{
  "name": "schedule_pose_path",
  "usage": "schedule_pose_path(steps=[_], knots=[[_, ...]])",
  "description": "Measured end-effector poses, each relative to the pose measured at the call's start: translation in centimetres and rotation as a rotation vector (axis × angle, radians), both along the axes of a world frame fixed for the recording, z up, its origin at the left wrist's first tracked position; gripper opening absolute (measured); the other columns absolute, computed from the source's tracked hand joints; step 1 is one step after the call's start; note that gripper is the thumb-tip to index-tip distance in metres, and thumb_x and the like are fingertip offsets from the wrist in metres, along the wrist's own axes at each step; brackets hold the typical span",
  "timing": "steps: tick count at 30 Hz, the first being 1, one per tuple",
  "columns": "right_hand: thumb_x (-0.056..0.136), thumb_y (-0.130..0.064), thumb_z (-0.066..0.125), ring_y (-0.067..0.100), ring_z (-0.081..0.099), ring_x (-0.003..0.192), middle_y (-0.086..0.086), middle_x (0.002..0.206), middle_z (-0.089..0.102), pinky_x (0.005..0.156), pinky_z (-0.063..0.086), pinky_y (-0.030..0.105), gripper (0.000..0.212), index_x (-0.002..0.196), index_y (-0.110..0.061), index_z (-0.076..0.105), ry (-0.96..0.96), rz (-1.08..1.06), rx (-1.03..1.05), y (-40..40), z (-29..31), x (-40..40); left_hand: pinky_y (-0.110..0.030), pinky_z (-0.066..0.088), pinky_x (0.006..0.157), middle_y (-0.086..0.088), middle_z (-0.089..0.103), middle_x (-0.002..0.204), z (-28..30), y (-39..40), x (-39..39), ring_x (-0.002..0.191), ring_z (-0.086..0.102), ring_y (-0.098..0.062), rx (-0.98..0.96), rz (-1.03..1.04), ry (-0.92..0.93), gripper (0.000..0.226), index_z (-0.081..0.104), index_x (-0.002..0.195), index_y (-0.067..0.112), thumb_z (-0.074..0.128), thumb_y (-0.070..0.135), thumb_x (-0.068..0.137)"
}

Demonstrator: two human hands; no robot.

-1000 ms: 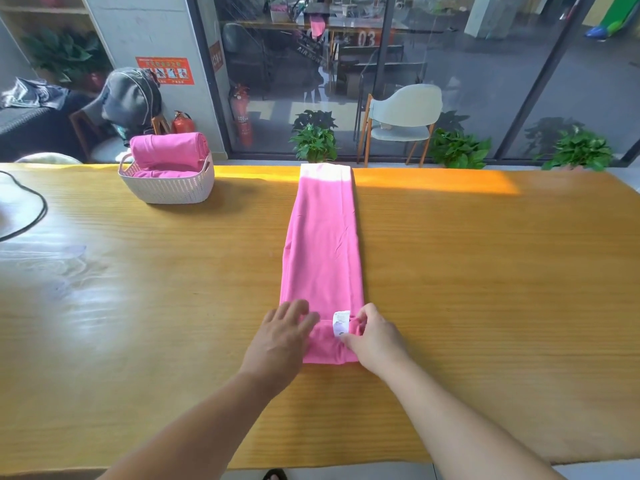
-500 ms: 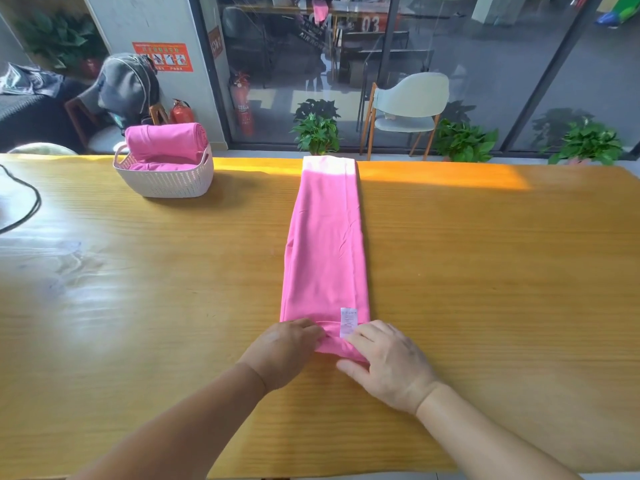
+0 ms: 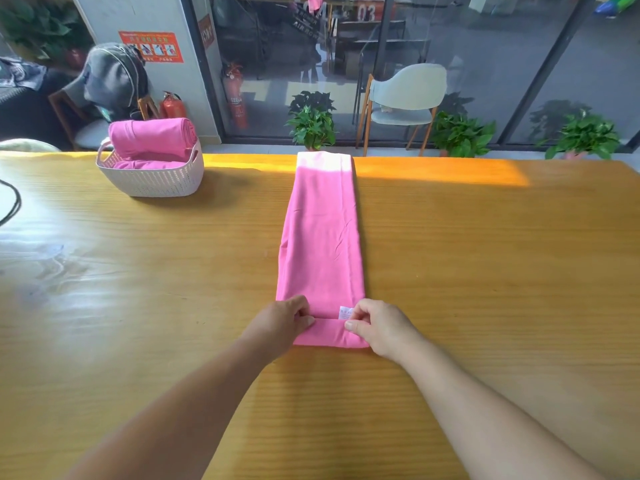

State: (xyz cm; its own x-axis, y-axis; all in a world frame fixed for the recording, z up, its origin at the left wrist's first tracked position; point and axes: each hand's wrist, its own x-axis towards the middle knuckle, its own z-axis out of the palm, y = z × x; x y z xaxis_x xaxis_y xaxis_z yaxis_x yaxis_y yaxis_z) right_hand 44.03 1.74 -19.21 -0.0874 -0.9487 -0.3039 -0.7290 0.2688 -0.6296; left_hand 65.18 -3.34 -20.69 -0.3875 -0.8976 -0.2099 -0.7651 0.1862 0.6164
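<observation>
The pink cloth's [image 3: 320,244] near end has been rolled over, pinched by left hand [image 3: 280,323] and right hand [image 3: 377,329].

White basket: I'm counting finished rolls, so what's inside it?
A rolled pink cloth lies across the top of the white basket, with more pink fabric below it. The roll and the walls hide how many pieces lie underneath.
</observation>
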Motion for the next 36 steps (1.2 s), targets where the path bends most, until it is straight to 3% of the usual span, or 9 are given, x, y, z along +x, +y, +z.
schedule_pose_path(steps=[6, 12, 16, 20, 22, 25, 27, 30, 36], knots=[[0.084, -0.028, 0.077, 0.013, 0.058, 0.080, -0.005, 0.094, 0.056, 0.070, 0.045, 0.026, 0.017, 0.081, -0.016, 0.065, 0.025, -0.053, -0.103, 0.1, -0.2, 0.4, -0.025, 0.042, 0.071, 0.001, 0.049, 0.104, -2.0, 0.6, 0.9, 0.080, 0.053, -0.016, -0.439, -0.152, -0.029, 0.020, 0.058, 0.087, 0.013, 0.058, 0.031, 0.094], [0.081, -0.033, 0.080, 0.011, 0.055, 0.070, -0.005, 0.083, 0.053, 0.068, 0.049, 0.032, 0.027, 0.071, -0.022, 0.057, 0.005, -0.002, -0.189, 0.3, -1.0, -0.5, -0.032, 0.048, 0.069, 0.002, 0.055, 0.090, -2.0, 0.5, 0.9, 0.076, 0.052, -0.019, -0.844, -0.423, -0.212, 0.005, 0.056, 0.088, 0.019, 0.052, 0.018, 0.086], [0.084, -0.035, 0.076, 0.010, 0.052, 0.064, -0.007, 0.077, 0.052, 0.062, 0.045, 0.029, 0.029, 0.071, -0.021, 0.054, 0.083, 0.013, -0.328, 1.3, -2.2, -0.4, -0.033, 0.053, 0.066, 0.003, 0.060, 0.085, -2.0, 0.9, 1.6, 0.072, 0.057, -0.018, -0.821, -0.485, -0.185, 0.016, 0.064, 0.087, 0.018, 0.048, 0.021, 0.085], [0.078, -0.033, 0.080, 0.019, 0.054, 0.067, -0.002, 0.076, 0.053, 0.062, 0.046, 0.033, 0.025, 0.074, -0.020, 0.059, 0.609, 0.244, -0.746, 1.6, -2.9, 0.4, -0.027, 0.054, 0.067, 0.008, 0.063, 0.094, -2.0, 1.7, 2.4, 0.080, 0.062, -0.012, -0.730, -0.460, -0.194, 0.038, 0.069, 0.097, 0.021, 0.047, 0.050, 0.083], [0.086, -0.034, 0.070, 0.019, 0.052, 0.072, -0.003, 0.078, 0.055, 0.067, 0.045, 0.033, 0.018, 0.077, -0.021, 0.061, 0.650, 0.356, -0.849, 1.8, -2.6, 0.7, -0.025, 0.054, 0.065, 0.009, 0.063, 0.092, -1.8, 1.9, 2.3, 0.078, 0.064, -0.010, -0.722, -0.460, -0.193, 0.038, 0.069, 0.096, 0.022, 0.044, 0.047, 0.083], [0.088, -0.049, 0.055, 0.017, 0.055, 0.083, -0.005, 0.088, 0.062, 0.074, 0.049, 0.032, 0.032, 0.087, -0.020, 0.068, 0.594, 0.432, -0.772, 2.5, -2.4, 0.2, -0.024, 0.054, 0.061, 0.008, 0.063, 0.089, -1.6, 2.0, 2.2, 0.075, 0.064, -0.009, -0.737, -0.447, -0.191, 0.035, 0.069, 0.095, 0.021, 0.043, 0.043, 0.086], [0.081, -0.054, 0.063, 0.017, 0.059, 0.088, -0.006, 0.096, 0.064, 0.078, 0.051, 0.031, 0.040, 0.100, -0.020, 0.070, 0.603, 0.451, -0.679, 2.8, -2.4, -0.3, -0.025, 0.054, 0.060, 0.008, 0.063, 0.087, -1.6, 2.1, 2.2, 0.073, 0.064, -0.010, -0.738, -0.430, -0.186, 0.035, 0.068, 0.094, 0.021, 0.042, 0.042, 0.087], [0.069, -0.043, 0.082, 0.017, 0.060, 0.087, -0.008, 0.096, 0.064, 0.076, 0.052, 0.030, 0.042, 0.104, -0.022, 0.070, 0.590, 0.428, -0.604, 2.7, -2.4, -0.2, -0.026, 0.054, 0.062, 0.009, 0.064, 0.086, -1.6, 2.1, 2.0, 0.073, 0.064, -0.011, -0.690, -0.375, -0.175, 0.035, 0.068, 0.093, 0.020, 0.039, 0.040, 0.092], [0.066, -0.032, 0.089, 0.017, 0.061, 0.073, -0.007, 0.079, 0.064, 0.067, 0.056, 0.031, 0.035, 0.095, -0.018, 0.075, 0.580, 0.436, -0.597, 2.5, -1.9, 0.3, -0.025, 0.053, 0.062, 0.009, 0.066, 0.082, -1.4, 2.5, 1.6, 0.069, 0.064, -0.014, -0.580, -0.275, -0.129, 0.026, 0.062, 0.097, 0.022, 0.041, 0.036, 0.091]])
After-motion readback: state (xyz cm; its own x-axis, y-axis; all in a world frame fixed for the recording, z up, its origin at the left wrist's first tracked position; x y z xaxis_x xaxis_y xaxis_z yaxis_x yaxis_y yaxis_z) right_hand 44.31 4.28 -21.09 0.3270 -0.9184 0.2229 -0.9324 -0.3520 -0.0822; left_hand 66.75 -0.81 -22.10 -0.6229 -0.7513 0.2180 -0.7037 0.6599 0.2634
